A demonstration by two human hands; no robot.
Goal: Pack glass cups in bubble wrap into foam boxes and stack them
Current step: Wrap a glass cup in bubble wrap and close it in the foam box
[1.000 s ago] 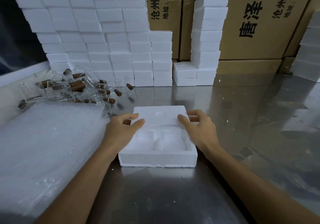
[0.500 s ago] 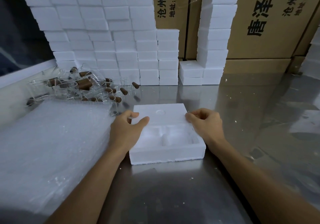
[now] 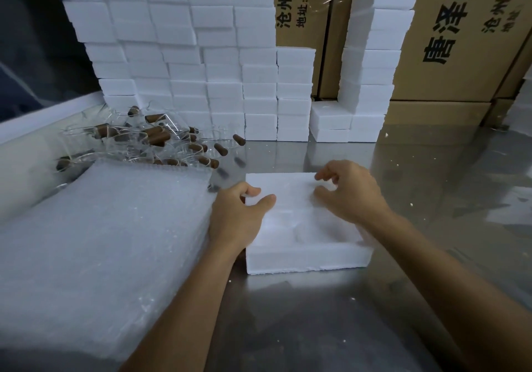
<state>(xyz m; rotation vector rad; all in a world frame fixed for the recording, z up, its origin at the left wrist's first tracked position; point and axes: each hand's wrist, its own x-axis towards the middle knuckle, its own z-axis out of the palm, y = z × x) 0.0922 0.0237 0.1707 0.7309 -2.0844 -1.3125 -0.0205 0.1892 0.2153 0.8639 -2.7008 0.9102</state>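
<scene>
**Lid sliding off the foam box**

Since a moment ago the flat white foam lid (image 3: 283,189) has moved further back over the white square foam box (image 3: 308,256), and more of the moulded hollows in the box now lie bare; my hands have travelled back with it. I take this as the opening step: the box must be uncovered before a cup can go in.

At my far left lies the thick stack of clear bubble wrap sheets (image 3: 100,242), untouched on the shiny steel bench (image 3: 288,328). Behind it sits the heap of clear glass cups with brown cork-like stoppers (image 3: 149,141), loose and unwrapped, none of them in hand.

My left hand (image 3: 236,219) rests at the left edge of the box, thumb curled onto the near edge of the lid, its grip narrow and pinching that lid. The box stands just beside the bubble wrap, in front of me. My right hand (image 3: 349,193) hovers over the lid's right end with fingers curled; whether its grip actually closes on the lid I cannot tell.

Beyond, the wall of stacked white foam boxes (image 3: 201,55) stands against brown cardboard cartons (image 3: 460,40), where I judge the finished box will go. Packing proper has not yet begun.
</scene>
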